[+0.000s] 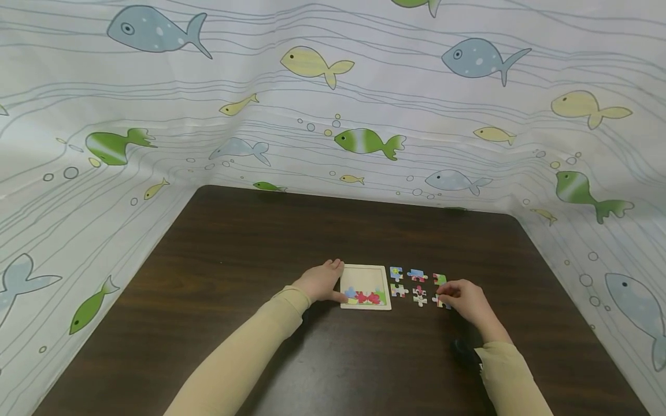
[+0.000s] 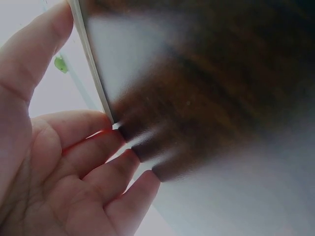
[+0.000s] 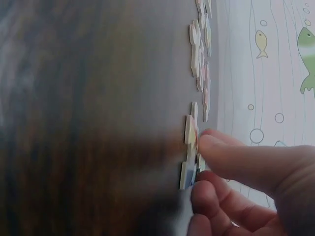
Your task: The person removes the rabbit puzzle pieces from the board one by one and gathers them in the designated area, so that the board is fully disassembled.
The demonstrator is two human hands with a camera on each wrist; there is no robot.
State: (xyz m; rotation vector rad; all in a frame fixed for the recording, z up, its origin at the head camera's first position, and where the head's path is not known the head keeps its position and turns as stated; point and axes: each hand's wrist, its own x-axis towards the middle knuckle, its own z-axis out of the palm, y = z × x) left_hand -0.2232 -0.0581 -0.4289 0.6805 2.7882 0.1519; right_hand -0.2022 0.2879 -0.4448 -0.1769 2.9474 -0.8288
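A pale wooden puzzle tray [image 1: 364,275] lies on the table, coloured puzzle pieces fitted along its lower part. My left hand [image 1: 324,282] rests at its left edge, thumb near the lower corner and fingers extended. In the left wrist view, the thumb and index fingertip of the left hand [image 2: 74,162] touch the tray's thin edge [image 2: 93,69]. Right of the tray, my right hand [image 1: 468,300] pinches a puzzle piece [image 1: 443,301] at the near right of the loose pieces. The right wrist view shows the right hand [image 3: 241,182] low at the pieces, thumb and fingers about one.
Loose puzzle pieces lie in two rough rows beside the tray, among them a blue one [image 1: 396,273], a green one [image 1: 439,279] and a pale one [image 1: 399,290]. The dark wooden table [image 1: 250,248] meets a fish-patterned cloth wall [image 1: 291,115] at the back and sides.
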